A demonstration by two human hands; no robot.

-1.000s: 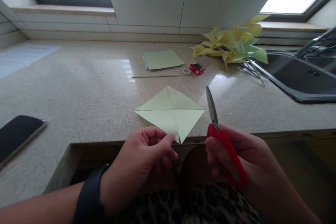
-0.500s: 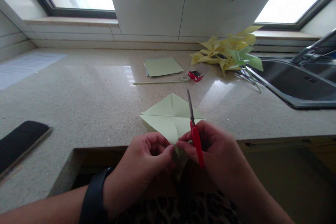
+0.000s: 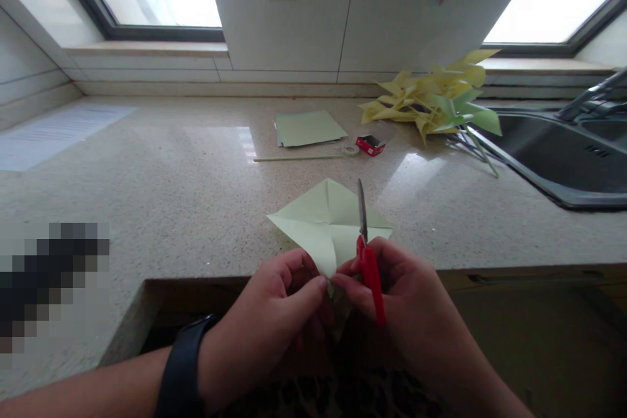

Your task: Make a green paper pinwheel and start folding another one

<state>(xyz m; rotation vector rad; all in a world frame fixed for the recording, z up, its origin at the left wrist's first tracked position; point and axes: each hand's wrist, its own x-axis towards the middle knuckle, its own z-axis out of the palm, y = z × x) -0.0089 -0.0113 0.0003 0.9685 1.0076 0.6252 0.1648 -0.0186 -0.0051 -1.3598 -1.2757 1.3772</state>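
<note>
A pale green sheet of paper with crossing creases lies cornerwise over the counter's front edge. Its near corner is pinched between the thumb and fingers of my left hand. My right hand grips the same corner with thumb and forefinger. Red-handled scissors are also held in my right hand, closed, with the blades pointing up and away over the paper's right side. Just what the fingertips do at the corner is partly hidden.
Behind the paper lie a stack of coloured sheets, a thin stick, a tape roll and a small red box. Yellow and green paper pinwheels rest beside the sink. A printed sheet is far left.
The paper's near half bends up more, and its left corner has lifted slightly. Both hands keep their pinch at the near corner. The whole view has shifted a little.
</note>
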